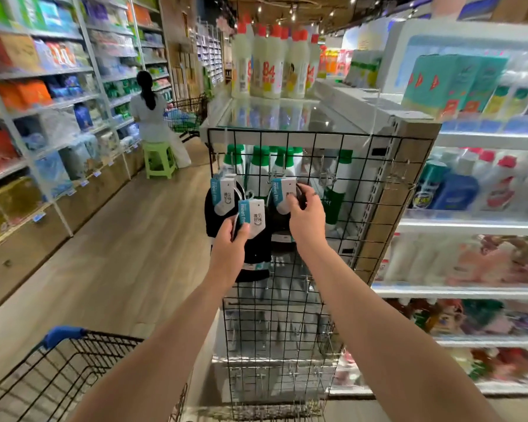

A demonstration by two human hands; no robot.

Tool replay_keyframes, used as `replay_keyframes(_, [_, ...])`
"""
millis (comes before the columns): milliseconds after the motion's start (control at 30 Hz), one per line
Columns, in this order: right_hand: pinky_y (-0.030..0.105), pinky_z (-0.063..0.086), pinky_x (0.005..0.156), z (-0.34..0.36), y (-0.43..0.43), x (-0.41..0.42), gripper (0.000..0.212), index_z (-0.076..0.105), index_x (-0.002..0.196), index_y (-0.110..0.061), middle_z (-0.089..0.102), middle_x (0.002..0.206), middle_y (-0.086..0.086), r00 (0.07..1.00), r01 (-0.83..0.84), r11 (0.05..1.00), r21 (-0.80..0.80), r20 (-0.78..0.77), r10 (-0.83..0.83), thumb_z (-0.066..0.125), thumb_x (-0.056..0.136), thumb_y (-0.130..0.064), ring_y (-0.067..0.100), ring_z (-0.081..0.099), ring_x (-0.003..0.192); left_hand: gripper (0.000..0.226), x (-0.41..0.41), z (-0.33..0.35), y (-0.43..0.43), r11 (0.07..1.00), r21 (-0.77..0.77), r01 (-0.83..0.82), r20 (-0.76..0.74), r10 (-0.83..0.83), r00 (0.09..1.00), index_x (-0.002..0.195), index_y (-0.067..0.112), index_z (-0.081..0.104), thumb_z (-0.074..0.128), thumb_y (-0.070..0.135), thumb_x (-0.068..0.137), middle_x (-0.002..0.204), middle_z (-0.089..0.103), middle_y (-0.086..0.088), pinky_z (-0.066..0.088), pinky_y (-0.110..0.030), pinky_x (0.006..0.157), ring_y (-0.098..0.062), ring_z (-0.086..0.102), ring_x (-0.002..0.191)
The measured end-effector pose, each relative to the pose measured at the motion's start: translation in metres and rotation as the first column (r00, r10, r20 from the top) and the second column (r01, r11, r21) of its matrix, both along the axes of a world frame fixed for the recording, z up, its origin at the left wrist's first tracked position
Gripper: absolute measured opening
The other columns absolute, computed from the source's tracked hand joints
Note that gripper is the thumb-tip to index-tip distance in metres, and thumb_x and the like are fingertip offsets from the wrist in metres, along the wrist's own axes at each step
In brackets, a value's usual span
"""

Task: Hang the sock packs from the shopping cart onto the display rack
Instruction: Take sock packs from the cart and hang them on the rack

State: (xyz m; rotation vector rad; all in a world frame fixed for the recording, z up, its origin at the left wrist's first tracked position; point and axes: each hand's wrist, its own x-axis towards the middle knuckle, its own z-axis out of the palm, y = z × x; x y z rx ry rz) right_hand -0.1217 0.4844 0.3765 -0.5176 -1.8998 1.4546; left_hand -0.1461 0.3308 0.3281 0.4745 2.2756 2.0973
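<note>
A black wire display rack (pixel 357 178) hangs on the end of a shelf unit in front of me. One black sock pack with a white and teal label (pixel 224 194) hangs on a hook at the rack's upper left. My left hand (pixel 230 242) is shut on a second sock pack (pixel 252 217), held just below and right of it. My right hand (pixel 307 214) grips a third sock pack (pixel 282 193) that hangs from a hook near the rack's middle. The shopping cart (pixel 58 373) with a blue handle stands at the lower left; its inside is mostly out of view.
Several bare metal hooks (pixel 328 175) stick out of the rack to the right and lower down. Stocked shelves line both sides of the aisle. A person (pixel 151 117) sits on a green stool (pixel 159 159) beside another cart further down the aisle at the left.
</note>
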Motion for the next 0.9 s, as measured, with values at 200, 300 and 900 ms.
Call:
replay_keyframes(200, [0.028, 0.048, 0.088, 0.001, -0.003, -0.022, 0.032, 0.059, 0.134, -0.021, 0.063, 0.125, 0.001, 0.996, -0.006, 1.0, 0.021, 0.086, 0.005, 0.057, 0.102, -0.023, 0.014, 0.06, 0.108, 0.029, -0.002, 0.0, 0.004, 1.0, 0.008, 0.027, -0.038, -0.026, 0.999, 0.132, 0.022, 0.06, 0.053, 0.031, 0.105, 0.119, 0.069, 0.012, 0.051, -0.028, 0.1, 0.0, 0.063, 0.111])
replay_keyframes(300, [0.036, 0.055, 0.092, -0.005, -0.004, -0.025, 0.031, 0.061, 0.132, -0.024, 0.066, 0.123, 0.001, 0.993, 0.011, 1.0, -0.029, 0.115, -0.008, 0.059, 0.101, -0.024, 0.017, 0.064, 0.108, 0.031, -0.003, -0.002, 0.007, 0.999, -0.001, 0.032, -0.041, -0.032, 0.999, 0.133, 0.023, 0.061, 0.054, 0.034, 0.104, 0.121, 0.069, 0.012, 0.051, -0.035, 0.105, -0.003, 0.063, 0.115])
replay_keyframes(900, [0.042, 0.048, 0.108, -0.045, -0.026, 0.021, 0.052, 0.051, 0.143, -0.029, 0.062, 0.136, -0.01, 0.982, -0.144, 0.989, -0.014, 0.121, 0.144, 0.059, 0.094, -0.044, 0.008, 0.056, 0.126, 0.034, 0.001, -0.001, 0.018, 0.995, -0.033, 0.096, -0.052, -0.098, 0.994, 0.137, 0.024, 0.059, 0.054, 0.034, 0.105, 0.125, 0.067, 0.013, 0.047, -0.018, 0.097, 0.002, 0.06, 0.117])
